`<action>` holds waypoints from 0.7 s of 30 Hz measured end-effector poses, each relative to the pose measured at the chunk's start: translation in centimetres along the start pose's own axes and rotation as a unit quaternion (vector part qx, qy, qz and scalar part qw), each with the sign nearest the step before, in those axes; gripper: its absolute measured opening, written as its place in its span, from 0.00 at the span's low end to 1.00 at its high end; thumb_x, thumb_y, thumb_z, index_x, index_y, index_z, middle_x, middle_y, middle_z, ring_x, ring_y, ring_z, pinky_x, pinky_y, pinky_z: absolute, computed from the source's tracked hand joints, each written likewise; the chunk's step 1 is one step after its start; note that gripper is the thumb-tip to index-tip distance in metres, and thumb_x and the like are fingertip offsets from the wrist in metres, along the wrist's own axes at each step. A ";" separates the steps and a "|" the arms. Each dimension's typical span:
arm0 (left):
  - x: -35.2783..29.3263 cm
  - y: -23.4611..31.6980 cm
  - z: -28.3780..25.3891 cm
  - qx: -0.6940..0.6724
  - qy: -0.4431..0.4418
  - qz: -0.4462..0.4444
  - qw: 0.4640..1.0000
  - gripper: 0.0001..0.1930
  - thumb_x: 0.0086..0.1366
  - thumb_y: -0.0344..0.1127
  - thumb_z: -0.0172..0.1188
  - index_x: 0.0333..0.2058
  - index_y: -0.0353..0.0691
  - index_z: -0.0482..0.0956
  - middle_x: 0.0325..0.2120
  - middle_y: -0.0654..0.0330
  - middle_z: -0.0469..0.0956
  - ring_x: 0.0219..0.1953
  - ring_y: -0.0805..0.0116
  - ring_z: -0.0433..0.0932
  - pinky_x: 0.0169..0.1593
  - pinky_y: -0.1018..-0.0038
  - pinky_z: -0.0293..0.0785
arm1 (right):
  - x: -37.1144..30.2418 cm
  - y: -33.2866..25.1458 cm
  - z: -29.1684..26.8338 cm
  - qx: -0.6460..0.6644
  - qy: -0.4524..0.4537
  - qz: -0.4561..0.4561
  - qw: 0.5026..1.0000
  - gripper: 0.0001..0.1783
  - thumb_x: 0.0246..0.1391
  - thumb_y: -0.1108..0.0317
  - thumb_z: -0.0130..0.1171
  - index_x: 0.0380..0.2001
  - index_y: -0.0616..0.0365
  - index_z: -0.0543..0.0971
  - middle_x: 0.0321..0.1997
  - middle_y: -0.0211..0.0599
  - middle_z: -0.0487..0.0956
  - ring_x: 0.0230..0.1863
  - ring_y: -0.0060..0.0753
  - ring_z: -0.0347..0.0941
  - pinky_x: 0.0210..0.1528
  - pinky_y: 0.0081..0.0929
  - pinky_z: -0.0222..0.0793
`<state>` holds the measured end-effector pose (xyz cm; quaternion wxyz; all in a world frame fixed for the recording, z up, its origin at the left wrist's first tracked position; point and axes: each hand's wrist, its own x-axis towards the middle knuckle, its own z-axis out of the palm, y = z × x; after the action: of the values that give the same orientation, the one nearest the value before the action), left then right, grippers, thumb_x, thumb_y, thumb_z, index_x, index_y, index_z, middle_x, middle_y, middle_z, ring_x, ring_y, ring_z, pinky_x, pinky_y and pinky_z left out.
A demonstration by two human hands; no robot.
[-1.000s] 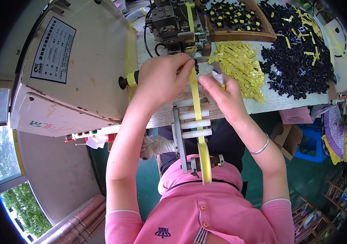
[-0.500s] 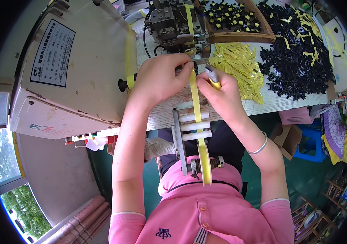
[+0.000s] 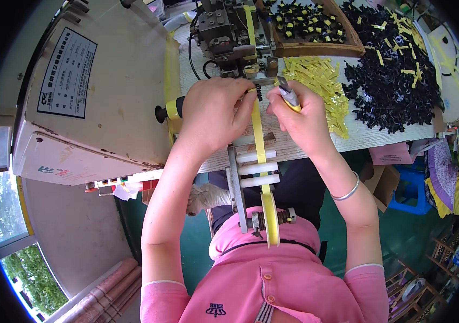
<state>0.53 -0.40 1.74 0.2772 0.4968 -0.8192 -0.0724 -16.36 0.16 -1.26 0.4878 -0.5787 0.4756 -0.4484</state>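
Observation:
My left hand point(image 3: 214, 112) is closed, thumb and fingertips pinched at the upper end of a yellow tape point(image 3: 258, 126); the exact grip is partly hidden. The tape comes up from a reel point(image 3: 270, 218) near my waist, over several white rollers point(image 3: 258, 167). My right hand point(image 3: 306, 114), just right of the tape, is closed around a utility knife point(image 3: 289, 98) with a yellow part on its handle, its metal tip pointing up and left. Between my hands, small black pieces point(image 3: 259, 93) show beside the tape, below a dark metal machine point(image 3: 224, 32).
Right of my hands lies a pile of cut yellow strips point(image 3: 315, 89). A wooden tray point(image 3: 342, 49) holds black parts with yellow bits. Farther right is a large heap of black parts point(image 3: 388, 94). A big beige machine housing point(image 3: 116, 86) stands at the left.
My right hand and the knife have moved slightly right, away from the tape. My left hand has shifted a little toward me. More of the black pieces now show between them.

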 end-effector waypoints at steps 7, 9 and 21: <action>0.3 0.1 0.1 -0.034 -0.025 -0.028 0.999 0.07 0.56 0.34 0.54 0.26 0.37 0.77 0.21 0.54 0.76 0.26 0.53 0.75 0.30 0.62 0.68 | 0.9 1.3 -0.1 -0.040 0.010 -0.061 0.997 0.03 0.51 0.73 0.55 0.28 0.62 0.74 0.24 0.26 0.74 0.24 0.11 0.64 0.28 0.13 0.61; 0.4 0.2 0.2 -0.042 0.001 -0.014 0.999 0.08 0.55 0.35 0.53 0.23 0.38 0.76 0.19 0.55 0.74 0.25 0.53 0.74 0.30 0.60 0.68 | 1.0 1.3 -0.3 -0.032 0.001 -0.042 0.999 0.03 0.51 0.73 0.55 0.27 0.62 0.74 0.24 0.25 0.73 0.26 0.12 0.64 0.30 0.13 0.61; 0.3 0.2 -0.1 -0.011 -0.026 -0.012 1.000 0.08 0.55 0.35 0.53 0.22 0.37 0.75 0.18 0.54 0.74 0.26 0.52 0.74 0.30 0.59 0.68 | 0.9 -0.4 -0.3 -0.074 -0.035 -0.088 0.993 0.03 0.48 0.74 0.55 0.25 0.60 0.71 0.21 0.24 0.68 0.24 0.13 0.60 0.28 0.14 0.58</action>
<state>0.32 -0.50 2.00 0.2601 0.5018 -0.8192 -0.0975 -16.48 -0.76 -0.73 0.4187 -0.6678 0.4377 -0.4326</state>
